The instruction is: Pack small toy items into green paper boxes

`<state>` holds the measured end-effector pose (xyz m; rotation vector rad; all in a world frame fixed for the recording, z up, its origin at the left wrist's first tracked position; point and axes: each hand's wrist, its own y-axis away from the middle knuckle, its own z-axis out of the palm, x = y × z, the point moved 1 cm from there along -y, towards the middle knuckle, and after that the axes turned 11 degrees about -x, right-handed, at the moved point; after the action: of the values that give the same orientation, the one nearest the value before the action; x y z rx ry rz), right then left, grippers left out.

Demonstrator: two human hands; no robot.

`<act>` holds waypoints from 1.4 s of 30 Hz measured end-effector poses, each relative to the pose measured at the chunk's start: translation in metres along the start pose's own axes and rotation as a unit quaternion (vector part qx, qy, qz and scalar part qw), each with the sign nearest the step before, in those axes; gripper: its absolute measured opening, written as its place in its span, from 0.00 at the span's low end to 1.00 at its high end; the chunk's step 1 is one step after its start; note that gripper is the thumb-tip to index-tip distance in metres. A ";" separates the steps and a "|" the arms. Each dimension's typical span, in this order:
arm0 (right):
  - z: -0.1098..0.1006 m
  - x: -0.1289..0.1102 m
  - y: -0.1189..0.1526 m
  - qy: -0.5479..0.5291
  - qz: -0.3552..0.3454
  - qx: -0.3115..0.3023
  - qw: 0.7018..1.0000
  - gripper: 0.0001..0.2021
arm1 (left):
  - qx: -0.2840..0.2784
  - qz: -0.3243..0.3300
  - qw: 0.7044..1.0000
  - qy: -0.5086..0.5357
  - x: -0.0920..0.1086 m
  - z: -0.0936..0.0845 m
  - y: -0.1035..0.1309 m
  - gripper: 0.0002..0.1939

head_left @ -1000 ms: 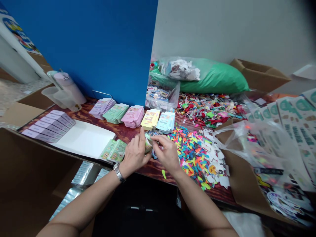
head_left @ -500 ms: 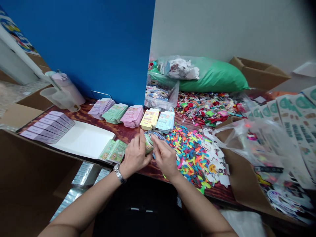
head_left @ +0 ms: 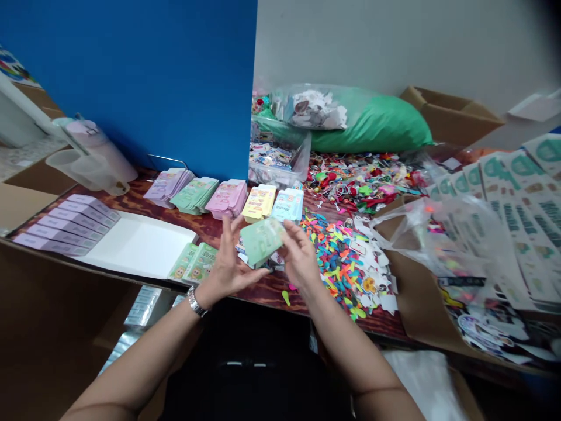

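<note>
A small green printed carton is held up over the table in my right hand, pinched at its right edge. My left hand, with a metal watch on its wrist, is open beside the carton, thumb and fingers spread around its left side. Two green cartons stand at the front right end of a white tray, just left of my left hand. Behind, a row of flat carton stacks lies on the table: purple, green, pink, yellow and blue.
Purple boxes fill the tray's left end. Colourful small pieces and white cutouts lie to the right. Behind them are a pile of trinkets and a green bag. Plastic jugs stand at the back left.
The green carton, earlier mostly hidden between both hands, is now lifted and turned with its broad face showing. My left hand has opened away from it. The view has shifted slightly.
</note>
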<state>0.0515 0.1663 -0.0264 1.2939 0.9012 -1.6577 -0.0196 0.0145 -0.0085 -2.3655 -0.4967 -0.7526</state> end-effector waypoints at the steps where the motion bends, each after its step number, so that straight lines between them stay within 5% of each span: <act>1: 0.004 0.001 0.003 -0.010 0.016 -0.043 0.999 0.21 | -0.008 -0.011 0.998 0.063 0.000 0.002 0.000 0.61; 3: 0.006 0.003 0.010 0.023 0.033 -0.130 0.991 0.19 | -0.017 -0.029 0.990 0.136 0.000 0.007 0.003 0.53; 6: -0.020 0.006 0.012 0.248 -0.003 -0.184 0.951 0.21 | -0.008 -0.057 0.988 0.140 -0.005 0.009 0.009 0.45; 10: -0.077 0.015 -0.001 0.607 -0.014 -0.167 0.777 0.27 | -0.001 -0.111 0.988 0.103 -0.015 0.006 0.013 0.42; 13: -0.096 0.025 -0.006 0.682 0.015 -0.180 0.708 0.28 | -0.024 -0.140 0.985 0.093 -0.016 0.008 0.012 0.41; 19: -0.095 0.031 -0.001 0.675 -0.015 -0.134 0.725 0.16 | -0.082 -0.167 0.974 0.126 -0.022 0.013 0.016 0.43; 23: -0.094 0.009 0.004 0.517 -0.065 -0.149 0.840 0.08 | -0.038 -0.178 0.981 0.066 -0.030 0.010 0.018 0.38; 26: -0.089 -0.027 0.006 0.397 -0.098 -0.089 0.908 0.09 | -0.011 -0.145 0.988 -0.047 -0.032 0.005 0.018 0.32; 30: -0.066 -0.065 0.005 0.446 -0.182 -0.057 0.875 0.09 | -0.012 -0.103 0.983 -0.149 -0.028 0.006 0.017 0.30; 35: -0.022 -0.048 0.009 0.549 -0.212 -0.157 0.793 0.14 | -0.022 -0.071 0.982 -0.174 -0.020 0.024 0.018 0.30; 39: -0.013 -0.032 0.014 0.493 -0.240 -0.183 0.816 0.17 | -0.019 -0.053 0.988 -0.144 -0.021 0.034 0.018 0.32; 42: -0.050 -0.040 0.007 0.485 -0.225 -0.115 0.837 0.14 | -0.020 -0.043 0.991 -0.122 -0.027 0.031 0.016 0.33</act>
<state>0.0826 0.2155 0.0019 1.8584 2.0684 -1.0564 -0.0203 0.0181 -0.0521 -2.5013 -0.6947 -0.5173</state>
